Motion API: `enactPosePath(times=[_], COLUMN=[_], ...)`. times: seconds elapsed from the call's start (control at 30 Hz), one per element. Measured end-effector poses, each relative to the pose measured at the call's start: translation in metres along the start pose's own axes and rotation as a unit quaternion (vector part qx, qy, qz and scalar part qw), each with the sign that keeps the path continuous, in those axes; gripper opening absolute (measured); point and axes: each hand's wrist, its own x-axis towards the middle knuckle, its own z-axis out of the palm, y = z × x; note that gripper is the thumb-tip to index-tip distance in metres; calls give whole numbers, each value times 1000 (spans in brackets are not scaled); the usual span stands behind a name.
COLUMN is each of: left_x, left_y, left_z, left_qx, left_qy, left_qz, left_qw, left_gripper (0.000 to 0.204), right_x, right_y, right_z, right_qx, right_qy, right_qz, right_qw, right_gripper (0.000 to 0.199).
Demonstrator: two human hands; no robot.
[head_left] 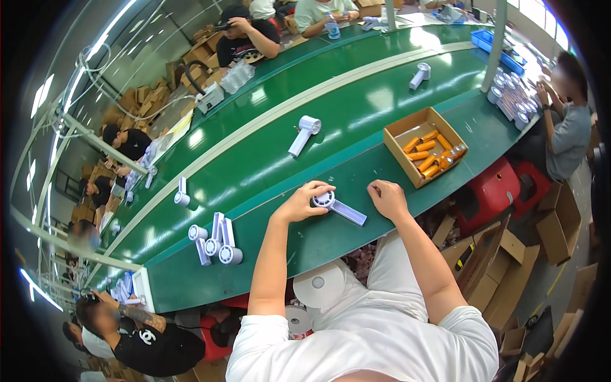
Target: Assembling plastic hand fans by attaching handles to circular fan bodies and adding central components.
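A pale lavender handheld fan (347, 212) lies on the green bench in front of me, its round head to the left and its handle slanting toward my right. Curled around that fan head is my left hand (301, 202), thumb on the near side and fingers over the far side. To the right of the handle, apart from it, my right hand (388, 198) rests by the bench with its fingers bent and pinched together. Whatever is between those fingertips, if anything, is too small to make out. Several similar fans (219, 240) stand grouped to the left.
A cardboard box (414, 175) with several orange cylindrical batteries sits right of my right hand. Beyond the bench runs a green conveyor belt (254, 153) carrying a fan (305, 135) and others. Red stools (489, 197) and open cartons stand at right. Other people work around the line.
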Motion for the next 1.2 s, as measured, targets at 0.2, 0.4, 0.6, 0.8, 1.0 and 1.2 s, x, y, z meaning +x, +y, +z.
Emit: enactPosePath(times=[0.2, 0.4, 0.6, 0.8, 1.0, 1.2], left_x=[-7, -71, -164, -209, -184, -180], left_y=[24, 61, 94, 50, 67, 65], left_z=[26, 60, 118, 174, 213, 227], left_qx=[173, -98, -159, 25, 198, 245], left_qy=[145, 193, 44, 106, 27, -4], left_qz=[-55, 46, -161, -312, -334, -318], left_qw=[973, 975, 973, 944, 921, 916], left_gripper=[70, 41, 23, 43, 70, 83], right_x=[2, -17, -34, 18, 60, 54], right_y=[12, -2, 28, 75, 66, 8], right_z=[7, -15, -65, -113, -114, -117], right_qx=[20, 113, 57, -338, -253, 327], right_qy=[30, 155, 381, 288, 238, 232], right_qz=[-70, -69, 39, 123, -4, -22], right_qw=[997, 979, 922, 888, 938, 916], right_gripper=[11, 7, 11, 30, 33, 26])
